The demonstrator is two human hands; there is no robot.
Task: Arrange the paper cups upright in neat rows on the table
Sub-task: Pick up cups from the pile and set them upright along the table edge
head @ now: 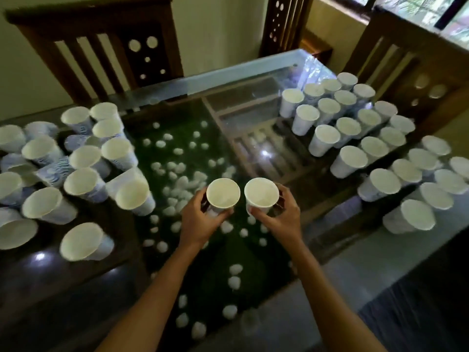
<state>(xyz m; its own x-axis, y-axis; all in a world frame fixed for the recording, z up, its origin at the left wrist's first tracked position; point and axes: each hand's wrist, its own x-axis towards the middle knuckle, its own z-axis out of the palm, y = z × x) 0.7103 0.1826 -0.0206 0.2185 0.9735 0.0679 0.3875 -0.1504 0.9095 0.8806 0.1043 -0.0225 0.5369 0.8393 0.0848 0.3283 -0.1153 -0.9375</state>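
Note:
My left hand (200, 219) grips a white paper cup (222, 193) upright over the middle of the glass table (243, 69). Beside it, my right hand (283, 215) grips a second paper cup (261, 192), also upright, its rim nearly touching the first. On the left, a loose crowd of several cups (83, 181) stands unevenly, with a few lying on their sides such as a blue-patterned one (54, 172). On the right, several cups (350, 128) stand upright in diagonal rows.
Under the glass lie green turf and white pebbles (177, 168). Dark wooden chairs stand at the far left (101, 47) and far right (406, 62). A bare strip of glass runs down the middle between the two groups of cups.

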